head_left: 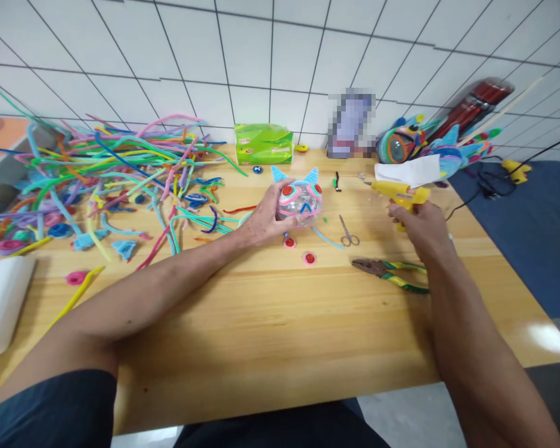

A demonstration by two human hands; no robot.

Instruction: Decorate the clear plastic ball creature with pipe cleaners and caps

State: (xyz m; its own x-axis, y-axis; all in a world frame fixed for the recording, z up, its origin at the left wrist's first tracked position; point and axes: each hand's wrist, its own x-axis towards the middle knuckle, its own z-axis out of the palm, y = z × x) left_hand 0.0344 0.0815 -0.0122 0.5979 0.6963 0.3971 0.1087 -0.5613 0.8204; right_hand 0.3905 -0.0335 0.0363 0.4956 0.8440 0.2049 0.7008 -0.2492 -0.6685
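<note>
My left hand (267, 218) is wrapped round the left side of a clear round ornament (303, 202). Blue pipe-cleaner ears, red-centred eyes with pink rims and a small blue mouth decorate it. In my right hand (422, 227) is a yellow hot glue gun (396, 191), its nozzle pointing left. Two loose red discs with pink rims, one disc (289, 242) beside the other disc (310, 257), lie below the ornament. Small scissors (349, 233) rest between my hands. Pliers (392, 272) with green and yellow handles lie just under my right hand.
Many coloured pipe cleaners (121, 165) are heaped at the left. Along the tiled wall stand a green tissue pack (264, 144), a blurred-out phone-like object (351, 124), finished pipe-cleaner figures (396, 146) and a dark red flask (476, 106). A black cord (466, 200) runs at the right.
</note>
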